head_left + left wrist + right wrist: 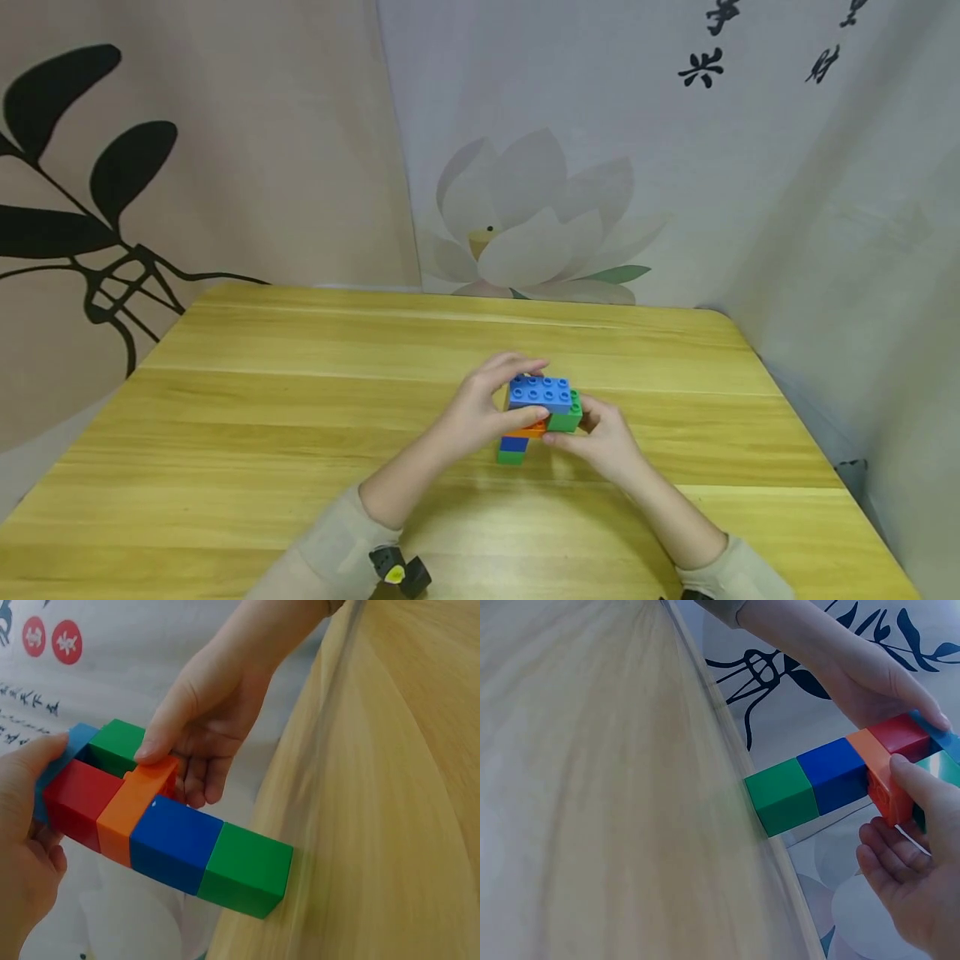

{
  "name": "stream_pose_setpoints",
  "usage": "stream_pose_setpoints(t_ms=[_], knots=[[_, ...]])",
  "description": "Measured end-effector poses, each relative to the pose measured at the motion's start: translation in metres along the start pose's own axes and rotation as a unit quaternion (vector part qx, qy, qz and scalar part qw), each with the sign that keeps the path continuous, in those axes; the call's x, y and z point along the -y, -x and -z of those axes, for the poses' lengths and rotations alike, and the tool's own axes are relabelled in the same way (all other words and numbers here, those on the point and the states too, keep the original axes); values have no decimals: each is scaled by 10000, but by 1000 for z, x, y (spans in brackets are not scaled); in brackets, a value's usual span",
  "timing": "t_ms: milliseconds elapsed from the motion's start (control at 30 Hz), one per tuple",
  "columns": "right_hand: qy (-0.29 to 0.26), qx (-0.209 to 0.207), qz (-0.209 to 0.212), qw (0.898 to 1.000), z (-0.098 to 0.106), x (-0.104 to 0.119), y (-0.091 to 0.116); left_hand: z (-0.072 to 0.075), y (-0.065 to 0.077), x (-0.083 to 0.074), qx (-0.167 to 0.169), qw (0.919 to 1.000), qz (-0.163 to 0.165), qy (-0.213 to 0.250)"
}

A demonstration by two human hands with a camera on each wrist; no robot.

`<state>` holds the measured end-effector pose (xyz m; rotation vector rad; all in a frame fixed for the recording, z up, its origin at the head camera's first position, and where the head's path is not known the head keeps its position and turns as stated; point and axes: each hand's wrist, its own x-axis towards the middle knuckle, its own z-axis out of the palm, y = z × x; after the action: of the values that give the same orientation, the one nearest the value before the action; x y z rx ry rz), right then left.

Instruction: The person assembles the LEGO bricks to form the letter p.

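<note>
Toy building bricks are joined into a stack between the two hands. A lower green brick (247,866) forms its foot, with a dark blue brick (176,840) above it, then an orange brick (135,814). On the orange one sit a red brick (79,806) and, beside it, an upper green brick (564,422). A light blue brick (540,393) with studs upward spans the top. My left hand (483,408) grips the light blue brick between thumb and fingers. From the right, my right hand (609,440) pinches the upper green brick, its thumb against the orange brick's end.
The stack stands over the middle of a wooden table (300,400). Behind the table hangs a pale cloth backdrop (300,125) with printed plants, a lotus and characters. A small black device (401,571) is strapped at the left sleeve.
</note>
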<state>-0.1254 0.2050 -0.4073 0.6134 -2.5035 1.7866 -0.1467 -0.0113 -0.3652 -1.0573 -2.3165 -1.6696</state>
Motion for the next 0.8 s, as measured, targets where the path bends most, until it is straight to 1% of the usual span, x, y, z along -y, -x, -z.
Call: stream_pose_setpoints(t_ms=[167,333,567,800], knots=[[24,-4,-40,10000,-1,1,0,5,6,1,-156,9999,-1,-37],[78,-18,-39,10000,-1,1,-1,9,12,5,-181,9996,-178,-105],[92,-28,-169,9998,-1,1,-1,12,18,11,-266,9989,-364,-140],[100,-40,-224,9997,0,2,0,14,20,13,-271,9986,-390,-239]])
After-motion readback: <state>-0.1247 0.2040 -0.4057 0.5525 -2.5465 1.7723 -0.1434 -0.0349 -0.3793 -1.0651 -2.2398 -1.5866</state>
